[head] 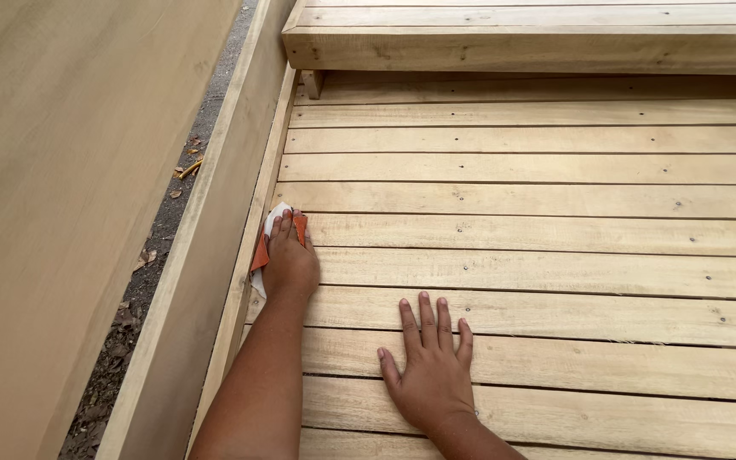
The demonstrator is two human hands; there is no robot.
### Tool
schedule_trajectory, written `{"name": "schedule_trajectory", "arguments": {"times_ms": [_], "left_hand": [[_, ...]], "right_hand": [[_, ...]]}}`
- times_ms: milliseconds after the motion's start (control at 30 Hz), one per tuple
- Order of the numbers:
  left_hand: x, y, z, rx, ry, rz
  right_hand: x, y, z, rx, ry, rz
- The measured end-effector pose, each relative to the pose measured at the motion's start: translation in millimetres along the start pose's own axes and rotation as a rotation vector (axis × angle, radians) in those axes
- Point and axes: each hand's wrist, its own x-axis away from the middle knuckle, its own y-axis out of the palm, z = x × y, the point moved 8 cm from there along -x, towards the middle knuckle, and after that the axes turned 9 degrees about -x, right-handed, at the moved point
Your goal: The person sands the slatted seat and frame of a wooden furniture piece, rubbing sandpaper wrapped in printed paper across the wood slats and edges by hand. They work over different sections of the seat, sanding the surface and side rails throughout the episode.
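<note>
Pale plywood fills the far left, a tall panel standing beside a strip of dark ground littered with dry leaves. Next comes the raised side rail of the slatted platform, and right against it the left hand presses down on an orange-and-white sanding sheet, fingers folded over it so it stays pinned to the slat at the platform's left edge. Moving right, the right hand lies flat and spread, holding nothing, looking like a brace for the body's weight. Along the far edge sits a thicker timber step. No containers show anywhere.
</note>
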Motion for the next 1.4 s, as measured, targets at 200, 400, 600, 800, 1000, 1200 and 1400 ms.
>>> {"name": "schedule_trajectory", "arguments": {"times_ms": [200, 400, 600, 800, 1000, 1200, 1400], "left_hand": [[124.1, 5.6, -39.5, -0.007, 0.036, 0.058], [195.5, 28.0, -72.7, -0.098, -0.035, -0.005], [24.0, 9.2, -17.3, -0.009, -0.037, 0.128], [3.9, 4.2, -7.5, -0.046, -0.079, 0.103], [144.9, -2.2, -57.1, -0.037, -0.064, 0.069], [57.0, 10.9, -33.2, 0.004, 0.013, 0.16], [21.4, 10.9, -19.7, -0.011, -0.053, 0.112]], "right_hand": [[-1.3, 1.7, -0.3, -0.009, -0.002, -0.009], [0.6, 3.0, -2.1, -0.021, -0.007, -0.035], [1.0, 2.8, 0.4, -0.007, -0.001, -0.054], [-2.5, 1.2, 3.6, 0.008, 0.014, -0.057], [-7.8, 7.8, 2.5, 0.015, 0.1, -0.272], [-9.1, -2.9, 0.5, 0.017, 0.025, -0.063], [2.5, 7.3, 4.3, 0.014, 0.02, -0.095]]}}
